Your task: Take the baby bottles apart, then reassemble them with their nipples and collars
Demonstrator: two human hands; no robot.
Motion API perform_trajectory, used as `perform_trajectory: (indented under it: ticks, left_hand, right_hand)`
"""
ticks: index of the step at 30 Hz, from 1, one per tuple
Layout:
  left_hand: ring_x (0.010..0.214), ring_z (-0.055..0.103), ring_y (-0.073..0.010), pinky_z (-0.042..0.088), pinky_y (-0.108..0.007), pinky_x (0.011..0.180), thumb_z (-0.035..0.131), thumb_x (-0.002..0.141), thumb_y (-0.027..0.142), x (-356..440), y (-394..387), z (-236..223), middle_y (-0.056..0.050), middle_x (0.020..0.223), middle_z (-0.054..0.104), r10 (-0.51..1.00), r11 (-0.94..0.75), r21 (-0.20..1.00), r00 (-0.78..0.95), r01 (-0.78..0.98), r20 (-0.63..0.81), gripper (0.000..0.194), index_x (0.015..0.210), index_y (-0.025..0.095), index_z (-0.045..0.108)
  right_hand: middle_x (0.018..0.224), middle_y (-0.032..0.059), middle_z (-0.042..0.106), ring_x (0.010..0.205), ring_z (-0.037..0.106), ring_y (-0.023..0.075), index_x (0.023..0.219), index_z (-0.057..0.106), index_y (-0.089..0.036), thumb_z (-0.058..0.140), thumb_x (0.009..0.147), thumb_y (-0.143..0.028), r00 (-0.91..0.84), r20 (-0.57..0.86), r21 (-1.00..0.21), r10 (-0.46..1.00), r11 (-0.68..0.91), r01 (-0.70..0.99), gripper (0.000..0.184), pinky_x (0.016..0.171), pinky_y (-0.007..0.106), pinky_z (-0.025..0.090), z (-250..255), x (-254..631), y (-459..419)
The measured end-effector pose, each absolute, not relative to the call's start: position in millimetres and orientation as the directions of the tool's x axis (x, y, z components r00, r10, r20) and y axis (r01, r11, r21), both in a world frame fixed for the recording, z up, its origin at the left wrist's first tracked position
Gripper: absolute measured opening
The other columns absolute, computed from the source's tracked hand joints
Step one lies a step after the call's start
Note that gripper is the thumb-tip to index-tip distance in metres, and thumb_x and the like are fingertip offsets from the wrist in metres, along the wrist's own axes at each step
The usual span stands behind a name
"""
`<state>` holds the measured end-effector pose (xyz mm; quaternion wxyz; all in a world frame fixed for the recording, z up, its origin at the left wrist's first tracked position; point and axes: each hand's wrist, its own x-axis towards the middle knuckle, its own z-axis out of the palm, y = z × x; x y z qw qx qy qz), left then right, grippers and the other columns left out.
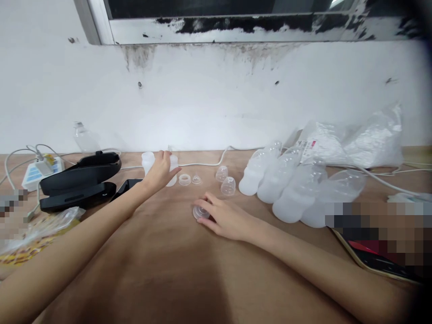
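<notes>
My left hand (161, 172) reaches to the back of the wooden table (162, 270) and wraps its fingers around a small translucent bottle (173, 173); a second small bottle (147, 162) stands just to its left. My right hand (225, 219) rests on the table with its fingertips on a clear silicone teat (199, 212). Between the hands lie a white ring (184, 179) and a small clear teat (196, 180). Two clear dome caps (225, 181) sit just beyond my right hand.
Several translucent baby bottles (286, 189) lie side by side at the right, in front of plastic bags (357, 139). A black case (79, 180), a phone (126, 186) and a power strip (40, 171) are at left. A white cable (205, 163) runs along the wall.
</notes>
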<state>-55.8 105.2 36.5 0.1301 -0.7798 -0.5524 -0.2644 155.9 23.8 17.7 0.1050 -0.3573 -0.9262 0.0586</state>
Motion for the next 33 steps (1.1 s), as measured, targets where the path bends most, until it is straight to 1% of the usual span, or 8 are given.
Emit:
perform_trajectory:
  ticks: [4,8,13,21,24,27,29,33]
  left_hand:
    - [0.1,0.046,-0.0339,0.034,-0.046,0.083,0.049,0.08,0.038,-55,111,43,-0.02,0.1,0.053,0.781,-0.32,-0.056,0.296,0.946,0.55,0.044,0.107,0.004,0.045]
    - [0.109,0.037,-0.0388,0.023,-0.053,0.089,0.043,0.08,0.047,-59,112,48,-0.021,0.1,0.057,0.752,-0.288,-0.164,0.329,0.943,0.571,0.049,0.105,0.005,0.05]
    - [0.114,0.032,-0.0367,0.01,-0.054,0.095,0.044,0.078,0.052,-71,118,48,-0.017,0.101,0.06,0.691,-0.226,-0.302,0.37,0.926,0.621,0.05,0.102,0.011,0.055]
    - [0.117,0.033,-0.0311,0.012,-0.052,0.095,0.046,0.076,0.052,-82,128,47,-0.013,0.107,0.059,0.801,-0.191,-0.098,0.212,0.977,0.56,0.047,0.106,0.017,0.052]
    - [0.108,0.044,-0.0313,0.024,-0.05,0.09,0.046,0.074,0.055,-87,127,50,-0.013,0.104,0.059,0.825,-0.168,-0.084,0.187,0.982,0.534,0.05,0.108,0.018,0.049]
    - [0.089,0.056,-0.028,0.038,-0.039,0.074,0.045,0.073,0.058,-90,125,53,-0.011,0.095,0.062,0.848,-0.176,-0.086,0.195,0.981,0.492,0.052,0.108,0.021,0.047]
    - [0.083,0.057,-0.0273,0.04,-0.036,0.068,0.045,0.072,0.06,-89,123,55,-0.011,0.091,0.062,0.855,-0.18,-0.093,0.203,0.979,0.477,0.052,0.108,0.022,0.047]
    - [0.084,0.057,-0.0277,0.039,-0.037,0.069,0.045,0.072,0.06,-87,122,57,-0.011,0.09,0.063,0.859,-0.181,-0.099,0.206,0.979,0.468,0.051,0.106,0.022,0.047]
  right_hand:
    - [0.104,0.0113,0.052,0.074,0.057,0.0181,0.118,0.041,-0.016,0.045,0.082,-0.033,-0.689,0.179,-0.247,0.703,0.71,0.66,0.04,0.065,0.032,0.045,13,155,26]
    - [0.104,0.0112,0.054,0.081,0.057,0.02,0.109,0.043,-0.015,0.049,0.08,-0.035,-0.626,0.264,-0.303,0.734,0.679,0.668,0.036,0.068,0.032,0.045,3,154,28]
    - [0.104,0.0114,0.054,0.079,0.058,0.0207,0.109,0.043,-0.014,0.046,0.081,-0.036,-0.623,0.302,-0.253,0.721,0.691,0.677,0.036,0.067,0.034,0.046,-5,152,28]
    - [0.104,0.0117,0.054,0.079,0.058,0.021,0.108,0.044,-0.013,0.046,0.081,-0.035,-0.625,0.329,-0.233,0.708,0.702,0.673,0.036,0.067,0.035,0.047,-7,153,29]
    - [0.104,0.0117,0.054,0.078,0.058,0.0205,0.109,0.043,-0.013,0.046,0.081,-0.036,-0.622,0.332,-0.234,0.709,0.701,0.674,0.036,0.066,0.034,0.046,-7,152,30]
    - [0.105,0.0119,0.054,0.079,0.058,0.0209,0.109,0.043,-0.013,0.045,0.081,-0.036,-0.622,0.329,-0.232,0.71,0.7,0.676,0.036,0.066,0.035,0.046,-8,152,29]
    - [0.106,0.0122,0.053,0.08,0.058,0.0212,0.11,0.043,-0.013,0.044,0.082,-0.036,-0.622,0.327,-0.235,0.711,0.699,0.676,0.036,0.067,0.035,0.046,-8,152,29]
    - [0.106,0.0124,0.053,0.08,0.057,0.0212,0.109,0.043,-0.014,0.044,0.082,-0.037,-0.622,0.315,-0.247,0.717,0.694,0.676,0.036,0.067,0.035,0.045,-7,152,28]
